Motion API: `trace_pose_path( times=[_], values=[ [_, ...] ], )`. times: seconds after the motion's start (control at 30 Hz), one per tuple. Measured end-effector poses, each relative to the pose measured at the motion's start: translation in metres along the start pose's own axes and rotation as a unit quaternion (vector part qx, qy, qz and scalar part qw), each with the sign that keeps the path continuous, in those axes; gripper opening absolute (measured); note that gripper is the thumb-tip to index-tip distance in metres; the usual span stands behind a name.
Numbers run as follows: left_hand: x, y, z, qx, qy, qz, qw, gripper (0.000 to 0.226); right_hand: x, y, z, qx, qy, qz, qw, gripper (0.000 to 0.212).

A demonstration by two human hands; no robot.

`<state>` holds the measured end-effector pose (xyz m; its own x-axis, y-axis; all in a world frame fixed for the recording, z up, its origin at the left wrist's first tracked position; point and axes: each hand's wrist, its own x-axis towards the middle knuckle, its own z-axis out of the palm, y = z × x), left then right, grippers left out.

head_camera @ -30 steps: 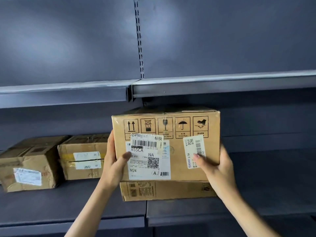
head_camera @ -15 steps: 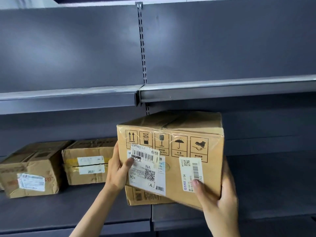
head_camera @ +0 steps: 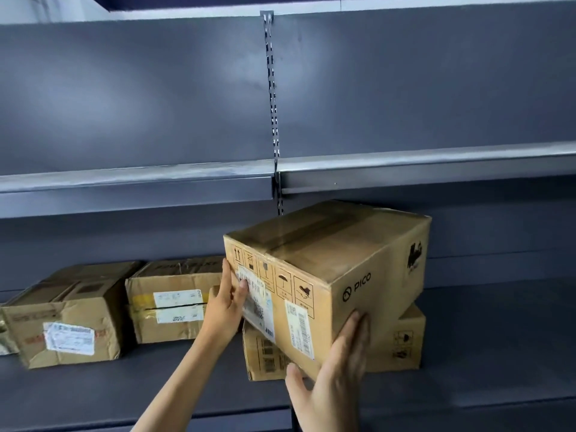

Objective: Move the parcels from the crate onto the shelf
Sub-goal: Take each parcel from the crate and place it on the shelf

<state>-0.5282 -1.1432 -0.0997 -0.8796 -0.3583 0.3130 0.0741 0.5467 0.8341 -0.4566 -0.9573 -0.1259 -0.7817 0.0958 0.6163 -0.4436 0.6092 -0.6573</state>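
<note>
PICO parcel (head_camera: 336, 275) sits skewed atop flat parcel (head_camera: 402, 344) on shelf (head_camera: 498, 353); left hand (head_camera: 223, 310) grips its label-face edge, right hand (head_camera: 336, 372) presses spread against its near corner; stiff carton, likely moderately light, fragile-marked, best held at opposite lower edges.

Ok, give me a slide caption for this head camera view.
Both hands, left hand and right hand, set a PICO box atop a flatter parcel on the shelf.
</note>
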Motion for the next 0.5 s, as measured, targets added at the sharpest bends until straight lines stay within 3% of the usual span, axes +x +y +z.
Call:
trace_pose_path(
  times=[0.1,0.2,0.3,0.4,0.5],
  values=[
    [0.005,0.007,0.005,0.045,0.027,-0.037,0.998,0.055,-0.004,-0.007,0.009,-0.03,-0.003,-0.011,0.999,0.126],
    [0.0,0.021,0.009,0.052,0.037,-0.026,0.998,0.06,-0.006,-0.014,0.012,-0.044,-0.013,-0.013,0.999,0.125],
    [-0.025,0.031,0.006,-0.044,-0.004,-0.03,0.999,0.066,-0.009,-0.01,0.005,-0.02,-0.024,-0.036,0.999,0.112],
    [-0.068,0.045,0.007,-0.13,-0.018,0.029,0.991,0.066,0.01,0.013,-0.021,0.071,-0.017,-0.047,0.996,0.083],
    [-0.102,0.075,0.021,-0.157,-0.024,0.07,0.985,0.08,0.073,0.058,-0.051,0.113,0.069,0.017,0.991,0.073]
  ],
)
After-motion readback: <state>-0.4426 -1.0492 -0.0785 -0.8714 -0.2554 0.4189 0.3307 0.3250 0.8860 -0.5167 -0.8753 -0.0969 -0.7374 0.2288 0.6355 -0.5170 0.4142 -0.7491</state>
